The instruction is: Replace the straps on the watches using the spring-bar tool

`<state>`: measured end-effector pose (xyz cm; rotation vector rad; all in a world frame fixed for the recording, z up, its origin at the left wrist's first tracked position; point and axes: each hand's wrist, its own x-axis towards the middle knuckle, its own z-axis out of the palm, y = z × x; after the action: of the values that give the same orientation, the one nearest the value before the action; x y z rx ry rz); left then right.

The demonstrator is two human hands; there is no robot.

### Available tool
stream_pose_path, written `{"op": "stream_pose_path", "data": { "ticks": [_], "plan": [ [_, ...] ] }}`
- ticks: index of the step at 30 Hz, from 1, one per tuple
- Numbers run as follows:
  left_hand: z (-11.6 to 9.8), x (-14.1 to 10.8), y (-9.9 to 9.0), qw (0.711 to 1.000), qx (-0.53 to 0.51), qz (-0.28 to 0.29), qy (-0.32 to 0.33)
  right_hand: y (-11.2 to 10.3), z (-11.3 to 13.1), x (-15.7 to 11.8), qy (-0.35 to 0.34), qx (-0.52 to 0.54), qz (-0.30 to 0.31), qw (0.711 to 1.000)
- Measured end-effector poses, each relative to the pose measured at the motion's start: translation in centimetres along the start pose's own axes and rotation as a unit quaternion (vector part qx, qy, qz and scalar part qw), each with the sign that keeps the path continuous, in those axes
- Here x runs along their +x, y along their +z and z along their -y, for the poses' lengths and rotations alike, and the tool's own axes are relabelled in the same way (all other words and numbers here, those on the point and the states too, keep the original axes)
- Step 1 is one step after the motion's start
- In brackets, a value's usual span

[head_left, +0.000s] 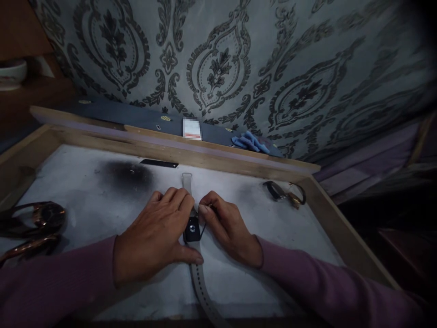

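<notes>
A smartwatch [193, 229] lies on the white work surface with its dark sensor side up. Its grey perforated strap [200, 282] runs toward me, and the buckle end [186, 180] points away. My left hand [159, 232] grips the watch from the left, fingers curled at the upper strap joint and thumb pressed on the lower strap. At the same upper joint, the thumb and fingers of my right hand [230, 225] are pinched together. A thin dark sliver shows below that pinch beside the watch; what the fingertips hold is too small to make out.
A wooden frame [239, 164] borders the surface. Toward the back lies a black flat strip [159, 163]. Watches [49, 215] sit at left, more watches [276, 191] at right. Behind the rim are a blue cloth [251, 142] and a small white box [191, 129].
</notes>
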<state>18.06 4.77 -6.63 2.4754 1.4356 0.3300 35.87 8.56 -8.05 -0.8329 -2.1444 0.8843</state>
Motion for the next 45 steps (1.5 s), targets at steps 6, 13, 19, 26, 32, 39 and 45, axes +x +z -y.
{"op": "stream_pose_path", "data": {
  "ticks": [6,13,19,26,32,39,45],
  "plan": [
    [0.05,0.01,0.04,1.0,-0.013,-0.01,-0.001,-0.03,0.05,0.1,0.008,-0.003,0.006,1.0],
    [0.03,-0.06,0.04,1.0,-0.003,-0.009,0.001,-0.01,-0.11,0.23,0.002,-0.001,0.009,1.0],
    [0.07,-0.02,0.18,1.0,0.003,-0.022,0.002,0.14,-0.16,0.2,-0.019,-0.041,0.004,0.999],
    [0.01,-0.09,0.16,1.0,-0.008,-0.02,0.002,0.25,-0.25,0.3,-0.006,-0.003,0.014,1.0],
    [-0.04,0.0,-0.02,1.0,-0.01,-0.018,0.0,0.23,-0.23,0.27,-0.005,0.001,0.016,1.0],
    [0.04,0.0,-0.03,1.0,-0.021,-0.021,0.003,0.3,-0.38,0.41,-0.007,-0.011,0.025,1.0],
    [0.14,-0.07,0.17,1.0,-0.017,-0.011,0.008,0.49,-0.68,0.55,-0.027,-0.032,0.033,0.999]
  ]
}}
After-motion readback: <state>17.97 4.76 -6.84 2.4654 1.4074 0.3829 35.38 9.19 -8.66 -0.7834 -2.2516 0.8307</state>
